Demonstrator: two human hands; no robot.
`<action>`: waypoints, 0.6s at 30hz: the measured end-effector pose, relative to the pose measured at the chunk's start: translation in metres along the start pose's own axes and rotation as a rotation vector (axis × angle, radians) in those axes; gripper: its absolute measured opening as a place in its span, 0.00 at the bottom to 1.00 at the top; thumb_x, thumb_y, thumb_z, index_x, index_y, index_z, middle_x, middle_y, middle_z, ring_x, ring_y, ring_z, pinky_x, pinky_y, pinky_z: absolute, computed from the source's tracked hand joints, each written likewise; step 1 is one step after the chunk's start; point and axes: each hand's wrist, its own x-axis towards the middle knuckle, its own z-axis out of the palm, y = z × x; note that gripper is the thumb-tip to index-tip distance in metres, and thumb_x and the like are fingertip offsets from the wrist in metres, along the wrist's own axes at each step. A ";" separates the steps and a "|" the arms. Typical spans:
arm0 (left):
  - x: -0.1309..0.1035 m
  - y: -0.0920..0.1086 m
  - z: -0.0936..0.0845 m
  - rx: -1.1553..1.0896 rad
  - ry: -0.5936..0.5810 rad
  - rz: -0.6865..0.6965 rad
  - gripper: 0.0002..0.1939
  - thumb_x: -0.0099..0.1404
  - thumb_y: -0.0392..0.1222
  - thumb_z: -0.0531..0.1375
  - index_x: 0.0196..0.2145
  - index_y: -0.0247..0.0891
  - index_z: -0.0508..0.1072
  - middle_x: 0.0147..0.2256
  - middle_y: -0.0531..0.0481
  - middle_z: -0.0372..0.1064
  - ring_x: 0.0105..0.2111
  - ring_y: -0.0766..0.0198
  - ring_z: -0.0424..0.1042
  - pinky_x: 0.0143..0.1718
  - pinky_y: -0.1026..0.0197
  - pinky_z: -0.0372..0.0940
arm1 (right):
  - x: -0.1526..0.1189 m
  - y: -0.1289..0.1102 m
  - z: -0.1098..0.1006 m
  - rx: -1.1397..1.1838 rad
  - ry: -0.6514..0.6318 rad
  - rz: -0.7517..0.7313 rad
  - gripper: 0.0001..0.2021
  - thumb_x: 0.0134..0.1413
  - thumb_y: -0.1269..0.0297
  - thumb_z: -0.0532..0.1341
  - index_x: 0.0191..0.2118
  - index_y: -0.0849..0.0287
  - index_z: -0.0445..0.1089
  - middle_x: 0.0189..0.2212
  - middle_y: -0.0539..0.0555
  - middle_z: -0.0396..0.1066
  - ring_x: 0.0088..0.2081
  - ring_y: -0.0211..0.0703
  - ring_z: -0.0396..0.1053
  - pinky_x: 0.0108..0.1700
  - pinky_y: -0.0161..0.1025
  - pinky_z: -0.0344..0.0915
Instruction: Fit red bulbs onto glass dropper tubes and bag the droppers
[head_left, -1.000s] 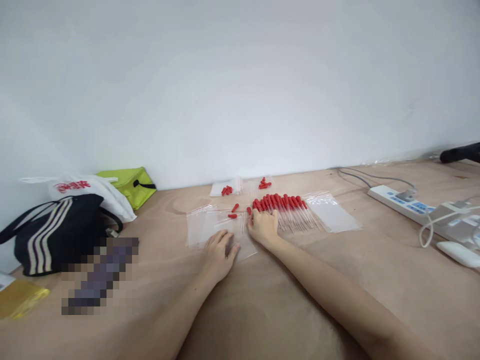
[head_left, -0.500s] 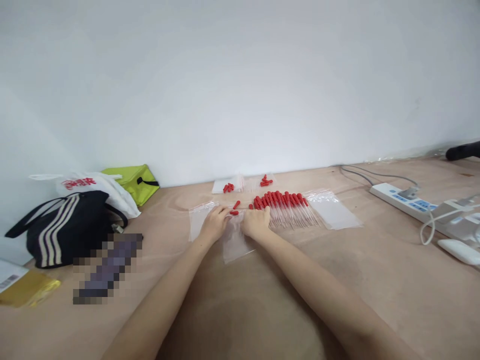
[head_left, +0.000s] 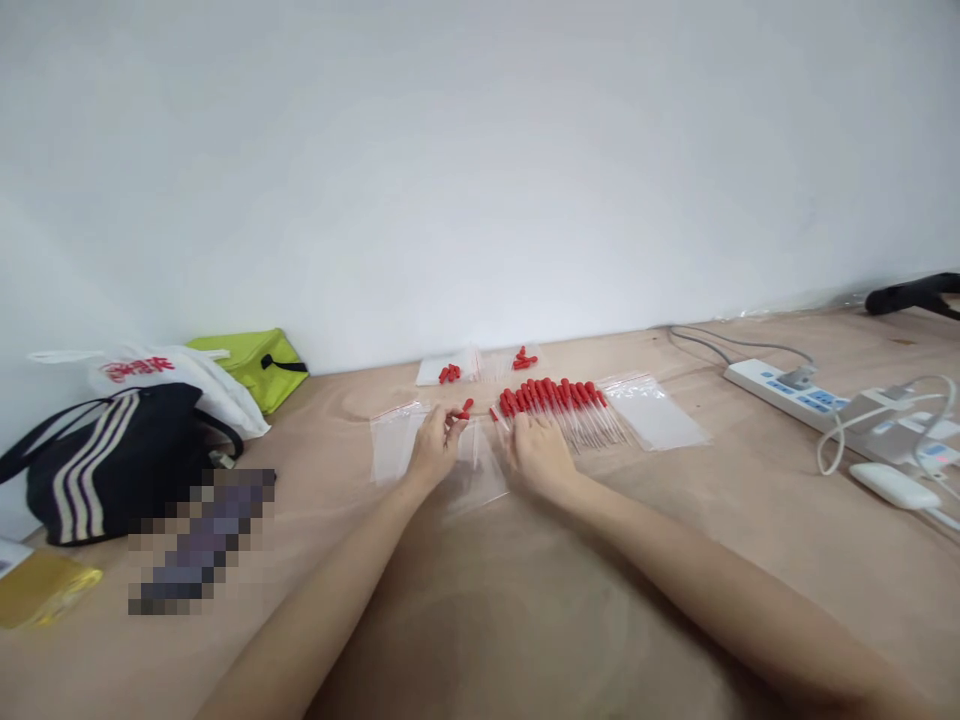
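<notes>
Between the thumb and fingers of my left hand (head_left: 435, 447) is a small red piece (head_left: 466, 406). My right hand (head_left: 541, 455) is closed at the left end of a row of thin clear sticks with red tops (head_left: 555, 395); what its fingers hold is hidden. A clear plastic bag (head_left: 480, 480) lies flat between and below my hands. More clear bags (head_left: 388, 445) lie left of my left hand, and another bag (head_left: 660, 415) is right of the sticks. Small red pieces (head_left: 449, 374) and others (head_left: 525, 358) rest on bags near the wall.
At the left are a black striped bag (head_left: 127, 460), a white plastic bag (head_left: 225, 385), a green bag (head_left: 247, 360) and a gold packet (head_left: 45, 590). A white power strip (head_left: 780, 390) with cables and a white adapter (head_left: 892, 486) lie at the right.
My right hand has moved right, off the clear bag to the sticks. My left hand now pinches a red piece that was lying loose. The view has shifted slightly.
</notes>
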 end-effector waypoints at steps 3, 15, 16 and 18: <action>-0.026 0.018 -0.002 -0.247 0.035 -0.063 0.14 0.65 0.36 0.46 0.49 0.37 0.51 0.33 0.49 0.65 0.29 0.67 0.68 0.31 0.62 0.66 | -0.023 0.032 0.000 0.076 0.073 -0.162 0.10 0.57 0.68 0.46 0.33 0.64 0.62 0.29 0.57 0.69 0.33 0.43 0.64 0.36 0.38 0.48; -0.067 0.040 -0.001 -0.484 -0.167 -0.192 0.04 0.60 0.39 0.55 0.31 0.37 0.64 0.29 0.50 0.65 0.30 0.65 0.68 0.32 0.63 0.65 | -0.060 0.039 -0.005 0.270 0.195 -0.449 0.08 0.53 0.71 0.50 0.33 0.61 0.66 0.25 0.50 0.68 0.27 0.36 0.61 0.39 0.39 0.46; -0.067 0.039 -0.001 -0.470 -0.165 -0.207 0.04 0.60 0.39 0.55 0.32 0.37 0.64 0.29 0.51 0.66 0.30 0.65 0.69 0.32 0.63 0.65 | -0.060 0.039 -0.005 0.277 0.180 -0.451 0.08 0.53 0.70 0.50 0.32 0.61 0.66 0.25 0.51 0.68 0.27 0.36 0.61 0.39 0.39 0.46; -0.067 0.039 -0.004 -0.389 -0.137 -0.191 0.06 0.60 0.41 0.55 0.35 0.37 0.64 0.30 0.50 0.68 0.32 0.64 0.69 0.35 0.60 0.65 | -0.061 0.039 -0.004 0.291 0.165 -0.452 0.08 0.53 0.70 0.50 0.32 0.61 0.65 0.25 0.51 0.69 0.27 0.36 0.61 0.40 0.39 0.46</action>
